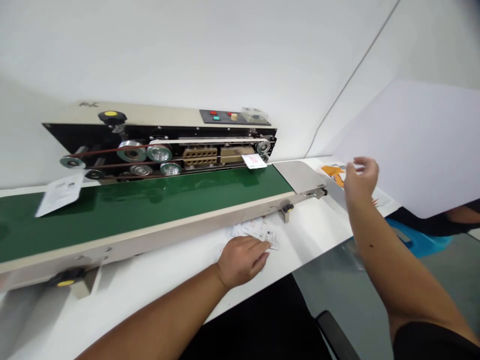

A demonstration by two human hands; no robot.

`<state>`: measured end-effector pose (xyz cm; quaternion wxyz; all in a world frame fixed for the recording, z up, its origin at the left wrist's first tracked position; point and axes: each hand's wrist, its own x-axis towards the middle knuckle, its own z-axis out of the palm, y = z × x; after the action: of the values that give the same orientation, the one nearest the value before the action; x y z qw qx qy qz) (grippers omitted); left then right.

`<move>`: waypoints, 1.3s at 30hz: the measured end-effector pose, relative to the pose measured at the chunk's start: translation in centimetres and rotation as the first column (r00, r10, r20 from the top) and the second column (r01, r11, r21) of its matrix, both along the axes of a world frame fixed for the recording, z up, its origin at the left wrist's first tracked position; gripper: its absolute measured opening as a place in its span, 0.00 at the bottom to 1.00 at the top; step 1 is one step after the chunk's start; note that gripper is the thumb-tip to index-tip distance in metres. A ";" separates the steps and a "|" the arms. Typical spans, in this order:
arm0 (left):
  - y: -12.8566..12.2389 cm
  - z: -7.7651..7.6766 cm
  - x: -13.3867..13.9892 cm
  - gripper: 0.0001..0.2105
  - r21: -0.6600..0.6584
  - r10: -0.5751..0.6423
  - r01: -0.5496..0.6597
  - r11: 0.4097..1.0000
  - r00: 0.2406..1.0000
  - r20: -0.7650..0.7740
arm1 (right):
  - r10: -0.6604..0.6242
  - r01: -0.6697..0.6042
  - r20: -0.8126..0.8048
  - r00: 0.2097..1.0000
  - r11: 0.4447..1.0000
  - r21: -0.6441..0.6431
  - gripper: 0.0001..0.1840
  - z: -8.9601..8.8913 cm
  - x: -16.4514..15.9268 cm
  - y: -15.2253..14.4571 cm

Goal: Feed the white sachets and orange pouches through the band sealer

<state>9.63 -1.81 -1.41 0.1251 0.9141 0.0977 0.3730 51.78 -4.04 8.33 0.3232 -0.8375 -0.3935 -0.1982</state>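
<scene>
My left hand (243, 262) is low over the white table, its fingers closed at the near edge of a small printed white packet (272, 239). That packet belongs to a loose pile (253, 227), partly hidden under the conveyor's front rail. Raised beyond the conveyor's right end, my right hand (362, 179) has bent fingers apart from the thumb, and nothing shows between them. A white packet with pink print (254, 160) sits at the right intake of the band sealing machine (165, 132). Another white packet (62, 192), blurred, leans out over the green belt (176, 192) at the left.
A metal plate (299, 176) extends the conveyor to the right. Orange and white packaging (333, 173) lies behind my right hand. A large white panel (416, 145) stands at the right, with a blue tub (423, 242) below and part of another person's arm (465, 215) beside it. A chair armrest (335, 335) is nearby.
</scene>
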 end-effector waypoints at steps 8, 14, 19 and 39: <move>0.4 0.4 0.4 0.14 0.020 -0.002 0.004 1.000 0.996 -0.091 | -0.142 0.136 0.007 0.990 0.930 -0.340 0.10 -6.4 8.2 -6.2; 0.4 0.3 0.2 0.13 -0.030 0.023 -0.026 0.999 0.994 -0.109 | -0.206 0.228 0.098 0.974 0.907 -0.354 0.20 -8.7 9.6 -6.1; 0.5 0.3 0.1 0.12 -0.035 0.014 -0.017 0.999 0.995 -0.099 | -0.231 0.252 0.102 0.968 0.874 -0.415 0.18 -8.9 10.1 -6.4; 0.5 0.1 0.3 0.09 -0.010 0.150 -0.154 0.988 0.976 -0.160 | -0.145 0.193 0.147 0.978 0.892 -0.408 0.17 -9.2 1.0 -10.2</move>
<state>9.94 -1.30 -1.27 0.0981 0.9293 0.1812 0.3064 52.82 -14.21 -0.87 0.0945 -0.9059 -0.3700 -0.1832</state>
